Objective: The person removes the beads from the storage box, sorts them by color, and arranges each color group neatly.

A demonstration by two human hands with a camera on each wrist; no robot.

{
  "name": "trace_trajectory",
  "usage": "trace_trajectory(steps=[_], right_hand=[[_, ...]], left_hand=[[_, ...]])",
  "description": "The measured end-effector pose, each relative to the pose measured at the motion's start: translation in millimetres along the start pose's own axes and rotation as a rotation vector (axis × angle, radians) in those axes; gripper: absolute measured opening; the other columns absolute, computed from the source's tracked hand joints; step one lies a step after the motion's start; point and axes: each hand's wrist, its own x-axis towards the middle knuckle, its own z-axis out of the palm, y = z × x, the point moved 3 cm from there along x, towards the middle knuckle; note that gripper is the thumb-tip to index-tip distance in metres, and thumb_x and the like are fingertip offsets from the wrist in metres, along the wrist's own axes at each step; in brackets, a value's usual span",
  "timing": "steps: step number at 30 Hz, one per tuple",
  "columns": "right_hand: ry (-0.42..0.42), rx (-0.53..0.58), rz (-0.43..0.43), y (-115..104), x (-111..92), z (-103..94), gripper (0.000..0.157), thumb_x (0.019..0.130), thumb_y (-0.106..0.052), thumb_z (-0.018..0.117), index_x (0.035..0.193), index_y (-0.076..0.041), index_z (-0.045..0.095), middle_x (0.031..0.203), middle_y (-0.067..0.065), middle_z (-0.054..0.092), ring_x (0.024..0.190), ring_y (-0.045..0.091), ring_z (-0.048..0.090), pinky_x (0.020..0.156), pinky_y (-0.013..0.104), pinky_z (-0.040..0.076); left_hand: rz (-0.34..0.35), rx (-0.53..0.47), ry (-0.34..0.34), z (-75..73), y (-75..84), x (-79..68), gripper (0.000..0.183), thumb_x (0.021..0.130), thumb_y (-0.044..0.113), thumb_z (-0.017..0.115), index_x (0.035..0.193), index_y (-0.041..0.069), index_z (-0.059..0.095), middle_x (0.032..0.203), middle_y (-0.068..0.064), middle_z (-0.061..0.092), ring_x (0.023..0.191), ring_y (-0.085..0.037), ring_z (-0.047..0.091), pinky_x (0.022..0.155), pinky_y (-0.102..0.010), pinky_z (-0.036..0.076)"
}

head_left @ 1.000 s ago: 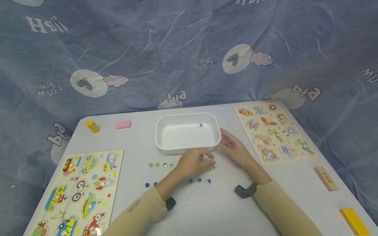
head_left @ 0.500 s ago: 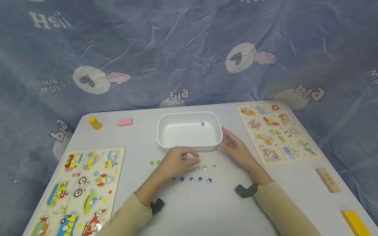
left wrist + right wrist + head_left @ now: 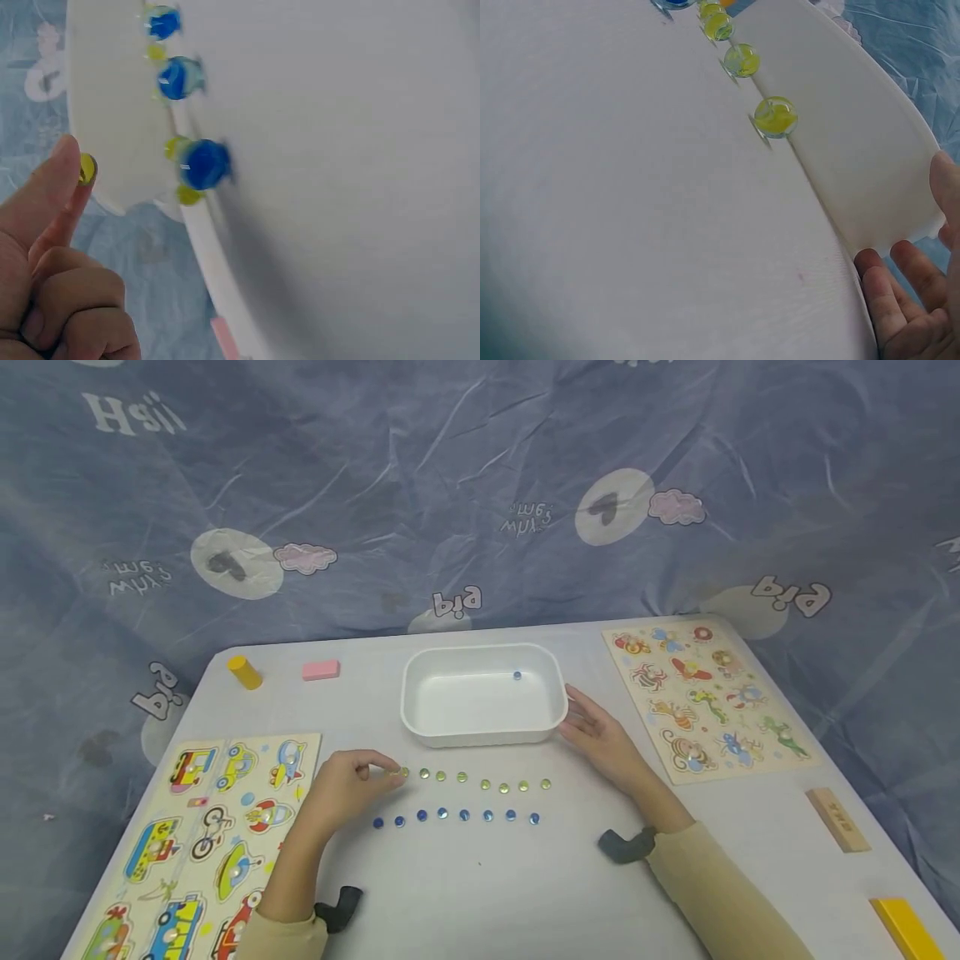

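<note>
My left hand (image 3: 347, 787) is at the left end of a row of yellow marbles (image 3: 462, 777). Between its thumb and index fingertip it pinches a yellow marble (image 3: 88, 170), with the other fingers curled in. A row of blue marbles (image 3: 464, 816) runs nearer to me, roughly parallel. Behind the rows stands a white rectangular tray (image 3: 487, 737) holding one small blue marble (image 3: 517, 676). My right hand (image 3: 606, 747) rests at the tray's right end, its relaxed fingers (image 3: 881, 300) touching the outer wall near the corner.
A vehicle puzzle board (image 3: 258, 852) lies at left and an insect puzzle board (image 3: 712, 702) at right. A yellow cylinder (image 3: 244, 672) and pink block (image 3: 321, 670) are at the back left. A wooden block (image 3: 837, 820) and yellow block (image 3: 905, 928) lie along the right edge.
My left hand has moved left from above the right part of the rows to the left end of the yellow row, uncovering both rows. The right hand has stayed at the tray.
</note>
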Motion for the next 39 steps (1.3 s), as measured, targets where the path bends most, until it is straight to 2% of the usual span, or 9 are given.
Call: trace_trajectory(steps=[4,9,17,22,25,29,34,39], right_hand=[[0.007,-0.002,0.01,1,0,0.0,0.066,0.086,-0.044,0.064,0.143,-0.045,0.03,0.146,-0.003,0.042,0.126,0.02,0.052,0.095,0.035,0.049],[0.008,-0.012,0.014,0,-1,0.7,0.067,0.087,-0.042,0.064,0.143,-0.045,0.029,0.147,-0.002,0.042,0.127,0.02,0.051,0.096,0.035,0.048],[-0.011,0.015,0.018,-21,-8,2.1,0.068,0.091,-0.029,0.063,0.148,-0.031,0.027,0.148,0.005,0.04,0.129,0.026,0.049,0.098,0.036,0.047],[-0.013,0.005,0.021,-29,-11,3.1,0.068,0.091,-0.029,0.062,0.149,-0.029,0.027,0.148,0.006,0.04,0.129,0.025,0.049,0.097,0.034,0.047],[-0.014,0.009,0.015,-29,-11,3.2,0.067,0.091,-0.028,0.062,0.149,-0.028,0.027,0.148,0.006,0.04,0.129,0.026,0.049,0.097,0.036,0.047],[-0.016,0.013,0.007,-24,-10,3.0,0.067,0.091,-0.029,0.062,0.148,-0.03,0.027,0.148,0.005,0.04,0.13,0.026,0.048,0.096,0.035,0.048],[-0.016,0.011,0.002,-28,-11,4.0,0.067,0.092,-0.026,0.061,0.149,-0.029,0.026,0.148,0.006,0.04,0.129,0.026,0.049,0.095,0.035,0.049],[-0.002,0.009,-0.017,-18,-8,4.4,0.067,0.091,-0.028,0.062,0.148,-0.032,0.026,0.148,0.005,0.04,0.128,0.026,0.05,0.095,0.036,0.049]], left_hand=[[-0.061,0.01,0.005,0.8,-11.1,-2.3,0.016,0.076,0.035,0.077,0.089,0.026,0.074,0.07,-0.003,0.048,0.071,-0.018,0.042,0.055,-0.028,0.033],[-0.083,0.028,0.014,2.5,-16.8,-1.8,0.018,0.075,0.032,0.078,0.09,0.024,0.074,0.071,-0.005,0.051,0.069,-0.018,0.043,0.054,-0.028,0.034],[-0.108,0.04,0.0,6.2,-20.3,0.4,0.018,0.073,0.03,0.079,0.089,0.022,0.075,0.079,-0.005,0.053,0.077,-0.019,0.046,0.057,-0.028,0.035],[-0.125,0.036,-0.01,10.6,-25.5,2.4,0.018,0.073,0.029,0.079,0.088,0.022,0.074,0.074,-0.005,0.051,0.071,-0.018,0.046,0.055,-0.028,0.035],[-0.122,0.033,-0.009,12.5,-27.4,3.3,0.018,0.073,0.028,0.08,0.089,0.021,0.074,0.068,-0.004,0.049,0.065,-0.017,0.043,0.053,-0.028,0.034],[-0.115,0.035,-0.007,13.2,-28.6,2.8,0.02,0.072,0.029,0.08,0.09,0.021,0.074,0.069,-0.004,0.048,0.065,-0.017,0.042,0.053,-0.029,0.033],[-0.114,0.033,0.008,9.3,-25.6,0.5,0.02,0.072,0.031,0.08,0.09,0.024,0.074,0.069,-0.005,0.05,0.064,-0.017,0.043,0.052,-0.029,0.034],[-0.078,0.026,0.044,-8.5,-7.8,-8.0,0.021,0.074,0.03,0.078,0.093,0.022,0.073,0.061,-0.004,0.045,0.057,-0.018,0.039,0.048,-0.027,0.031]])
